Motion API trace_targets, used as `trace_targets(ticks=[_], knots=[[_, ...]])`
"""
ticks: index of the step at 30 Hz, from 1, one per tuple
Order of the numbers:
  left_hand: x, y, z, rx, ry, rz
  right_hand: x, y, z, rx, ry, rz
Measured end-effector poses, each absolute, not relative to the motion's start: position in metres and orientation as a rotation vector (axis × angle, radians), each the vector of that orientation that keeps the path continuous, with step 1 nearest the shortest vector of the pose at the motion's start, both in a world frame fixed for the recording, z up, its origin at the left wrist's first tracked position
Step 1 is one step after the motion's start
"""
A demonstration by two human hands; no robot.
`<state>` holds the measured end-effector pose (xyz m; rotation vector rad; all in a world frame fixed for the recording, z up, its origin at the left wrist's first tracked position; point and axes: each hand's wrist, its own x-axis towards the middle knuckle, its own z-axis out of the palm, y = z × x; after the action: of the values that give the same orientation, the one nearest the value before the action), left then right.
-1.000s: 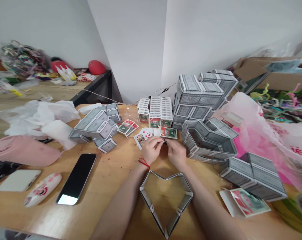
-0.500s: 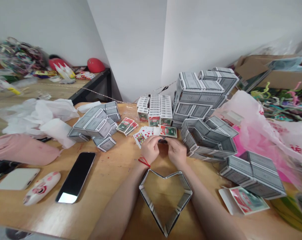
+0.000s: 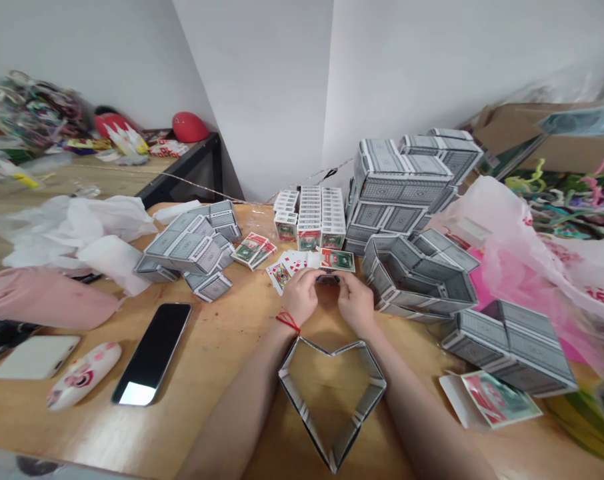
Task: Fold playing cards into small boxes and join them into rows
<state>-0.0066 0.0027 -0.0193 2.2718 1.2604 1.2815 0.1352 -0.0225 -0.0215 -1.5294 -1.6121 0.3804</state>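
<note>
Just in front of a green-and-red card box (image 3: 337, 260), my left hand (image 3: 301, 297) and my right hand (image 3: 356, 301) come close together. Their closed fingers pinch the two ends of a small dark-edged playing card (image 3: 327, 278), mostly hidden by the fingertips; whether it is one card or several I cannot tell. Face-up playing cards (image 3: 283, 270) lie beyond my left hand. Between my forearms stands a heart-shaped frame of joined playing cards (image 3: 332, 351). To the right of my right hand sits a larger open structure of folded cards (image 3: 407, 270).
Rows of boxed card decks (image 3: 309, 217) stand at the back, beside a tall stack of card blocks (image 3: 402, 180). More card blocks (image 3: 182, 243) and a phone (image 3: 152, 353) lie left. At right are an opened card box (image 3: 499, 399) and a pink plastic bag (image 3: 522, 233).
My hands have barely moved; the card between my fingertips shows slightly more of its surface. The view has shifted a little.
</note>
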Motion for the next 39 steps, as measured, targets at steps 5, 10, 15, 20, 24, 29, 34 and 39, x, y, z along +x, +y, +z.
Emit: trace_targets(ticks=[5,10,15,20,24,29,34,39], knots=[[-0.009,0.005,-0.021,2.241,1.258,1.320,0.136,-0.021,-0.022,-1.580,-1.462,0.419],[-0.009,0.005,-0.021,2.212,1.256,1.342,0.138,-0.019,-0.025,-1.569,-1.423,0.483],[-0.008,0.005,-0.018,2.173,1.254,1.361,0.139,-0.018,-0.026,-1.538,-1.399,0.544],[-0.007,0.004,-0.017,2.145,1.244,1.394,0.140,-0.017,-0.027,-1.489,-1.380,0.595],[-0.005,0.004,-0.016,2.138,1.242,1.393,0.141,-0.015,-0.031,-1.434,-1.372,0.627],[-0.002,0.001,-0.012,2.150,1.225,1.360,0.139,-0.017,-0.031,-1.432,-1.407,0.610],[-0.002,0.002,-0.010,2.143,1.248,1.340,0.136,-0.023,-0.024,-1.456,-1.503,0.463],[-0.003,0.003,-0.012,2.116,1.266,1.331,0.135,-0.024,-0.021,-1.472,-1.506,0.389]])
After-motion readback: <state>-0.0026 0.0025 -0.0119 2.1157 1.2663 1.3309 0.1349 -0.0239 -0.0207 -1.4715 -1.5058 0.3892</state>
